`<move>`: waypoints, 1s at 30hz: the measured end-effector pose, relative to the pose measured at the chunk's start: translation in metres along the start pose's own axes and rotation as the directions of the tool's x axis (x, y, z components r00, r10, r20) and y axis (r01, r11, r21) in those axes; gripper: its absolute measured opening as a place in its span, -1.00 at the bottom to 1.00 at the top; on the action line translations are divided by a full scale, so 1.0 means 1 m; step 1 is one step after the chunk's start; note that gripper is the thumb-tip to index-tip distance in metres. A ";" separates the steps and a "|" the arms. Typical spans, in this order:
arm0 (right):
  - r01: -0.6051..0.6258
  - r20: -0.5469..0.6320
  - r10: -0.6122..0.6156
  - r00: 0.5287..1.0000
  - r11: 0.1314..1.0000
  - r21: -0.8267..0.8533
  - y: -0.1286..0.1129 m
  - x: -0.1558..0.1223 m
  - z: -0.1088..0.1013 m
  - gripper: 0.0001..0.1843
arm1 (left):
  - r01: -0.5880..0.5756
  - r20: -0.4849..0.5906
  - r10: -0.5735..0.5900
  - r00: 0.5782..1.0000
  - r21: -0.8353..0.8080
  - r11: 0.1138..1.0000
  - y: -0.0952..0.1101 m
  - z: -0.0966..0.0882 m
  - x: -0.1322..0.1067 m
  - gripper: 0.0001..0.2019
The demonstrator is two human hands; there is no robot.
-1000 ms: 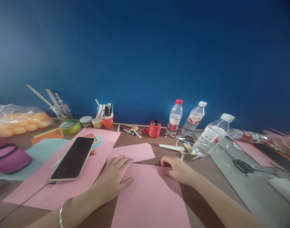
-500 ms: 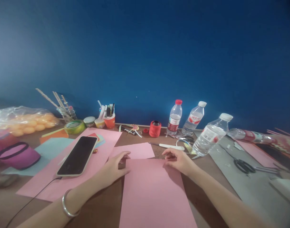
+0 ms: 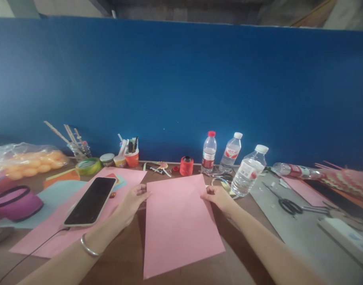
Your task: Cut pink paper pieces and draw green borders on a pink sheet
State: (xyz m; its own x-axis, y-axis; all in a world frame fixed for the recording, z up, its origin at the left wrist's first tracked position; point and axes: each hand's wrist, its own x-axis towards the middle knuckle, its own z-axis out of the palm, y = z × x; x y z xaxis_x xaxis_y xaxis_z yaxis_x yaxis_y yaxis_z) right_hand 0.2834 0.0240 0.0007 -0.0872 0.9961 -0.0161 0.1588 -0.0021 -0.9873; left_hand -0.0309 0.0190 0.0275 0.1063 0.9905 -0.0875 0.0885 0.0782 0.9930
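Observation:
A pink sheet of paper is held up off the table in front of me, its far edge raised and its near edge lower. My left hand pinches its left edge near the upper corner, thumb on top. On the opposite edge, my right hand grips the paper the same way, fingers partly behind it. A silver bangle circles my left wrist. Left of that hand, a phone with a cable lies on another pink sheet.
Beyond the paper stand a red thread spool and a red cup of pens. Water bottles stand right, near scissors and a white power strip. Left are green tape, a purple item and a bag of orange balls.
Both hands have closed on the pink sheet's edges and lifted it off the table. The sheet now covers the smaller pink piece and the white-handled knife behind it. The view has tilted up.

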 end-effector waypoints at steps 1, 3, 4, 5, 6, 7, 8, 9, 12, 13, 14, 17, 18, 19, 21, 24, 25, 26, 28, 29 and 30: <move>0.003 -0.010 -0.003 1.000 1.000 -0.006 0.001 0.000 0.000 -0.71 | 0.016 0.005 -0.016 1.000 -0.013 1.000 -0.001 0.000 0.000 -0.65; 0.011 -0.047 -0.011 0.999 1.000 -0.011 0.004 0.001 0.002 -0.71 | 0.057 0.037 -0.056 0.998 -0.026 0.998 -0.004 0.001 0.001 -0.67; 0.013 -0.064 -0.014 0.998 1.000 -0.011 0.005 0.002 0.002 -0.72 | 0.081 0.061 -0.079 0.995 -0.026 0.996 -0.006 0.001 0.001 -0.69; 0.014 -0.077 -0.015 0.997 1.000 -0.008 0.006 0.002 0.003 -0.72 | 0.106 0.085 -0.103 0.991 -0.023 0.994 -0.008 0.002 0.002 -0.69; 0.014 -0.086 -0.014 0.996 1.000 -0.004 0.007 0.002 0.003 -0.73 | 0.127 0.103 -0.124 0.987 -0.020 0.992 -0.010 0.002 0.003 -0.70; 0.011 -0.089 -0.011 0.996 1.000 0.003 0.007 0.002 0.003 -0.74 | 0.143 0.113 -0.141 0.984 -0.017 0.990 -0.013 0.001 0.004 -0.70; 0.004 -0.086 -0.003 0.996 1.000 0.010 0.007 0.002 0.004 -0.74 | 0.155 0.116 -0.152 0.982 -0.015 0.988 -0.015 0.001 0.005 -0.70; -0.007 -0.075 0.009 0.997 1.000 0.018 0.007 0.002 0.004 -0.75 | 0.162 0.112 -0.159 0.981 -0.015 0.987 -0.017 0.000 0.006 -0.70; -0.059 -0.026 0.059 0.998 0.998 0.030 0.006 0.002 0.004 -0.75 | 0.164 0.096 -0.162 0.982 -0.013 0.986 -0.023 -0.002 0.009 -0.69; -0.074 -0.013 0.074 0.997 0.997 0.029 0.006 0.002 0.004 -0.76 | 0.160 0.092 -0.158 0.983 -0.012 0.987 -0.025 -0.003 0.009 -0.69; -0.083 -0.005 0.084 0.996 0.996 0.027 0.007 0.003 0.003 -0.77 | 0.151 0.084 -0.150 0.985 -0.010 0.988 -0.027 -0.004 0.009 -0.69; -0.091 0.016 0.091 0.996 0.996 0.020 0.007 0.005 0.002 -0.79 | 0.113 0.043 -0.113 0.993 0.005 0.994 -0.029 -0.006 0.010 -0.70; -0.080 0.020 0.080 0.997 0.997 0.007 0.007 0.006 0.001 -0.80 | 0.096 0.026 -0.096 0.995 0.012 0.995 -0.029 -0.007 0.010 -0.71; -0.061 0.018 0.061 0.998 0.998 -0.009 0.007 0.006 0.001 -0.82 | 0.074 0.010 -0.074 0.997 0.021 0.997 -0.029 -0.008 0.010 -0.71; -0.005 0.016 0.006 1.000 0.999 -0.039 0.005 0.007 0.000 -0.86 | 0.015 -0.010 -0.014 1.000 0.044 0.999 -0.027 -0.010 0.010 -0.70; 0.072 0.063 -0.072 0.995 0.997 0.006 0.002 0.006 0.001 -0.80 | -0.067 -0.005 0.067 0.998 0.083 0.994 -0.026 -0.011 0.009 -0.71; 0.081 0.098 -0.085 0.992 0.996 0.046 0.002 0.006 0.001 -0.73 | -0.082 -0.002 0.083 0.997 0.094 0.992 -0.026 -0.010 0.009 -0.71; 0.076 0.136 -0.088 0.987 0.993 0.088 0.002 0.005 0.002 -0.67 | -0.092 -0.002 0.093 0.996 0.103 0.990 -0.026 -0.010 0.009 -0.71; 0.051 0.185 -0.078 0.980 0.988 0.149 0.004 0.004 0.003 -0.59 | -0.104 -0.006 0.105 0.994 0.116 0.988 -0.028 -0.010 0.009 -0.71; 0.038 0.187 -0.067 0.980 0.987 0.155 0.006 0.004 0.004 -0.62 | -0.108 -0.008 0.110 0.994 0.118 0.987 -0.028 -0.009 0.009 -0.71; 0.035 0.172 -0.060 0.983 0.989 0.146 0.008 0.004 0.004 -0.66 | -0.110 -0.008 0.112 0.994 0.117 0.987 -0.028 -0.009 0.010 -0.72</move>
State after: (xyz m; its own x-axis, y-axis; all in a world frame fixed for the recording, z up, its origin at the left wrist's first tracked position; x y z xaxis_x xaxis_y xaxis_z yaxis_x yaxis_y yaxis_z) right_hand 0.2807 0.0274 -0.0077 -0.2648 0.9642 0.0162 0.0107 0.0197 -0.9997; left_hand -0.0412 0.0275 -0.0008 0.1078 0.9939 0.0251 0.1913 -0.0455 0.9805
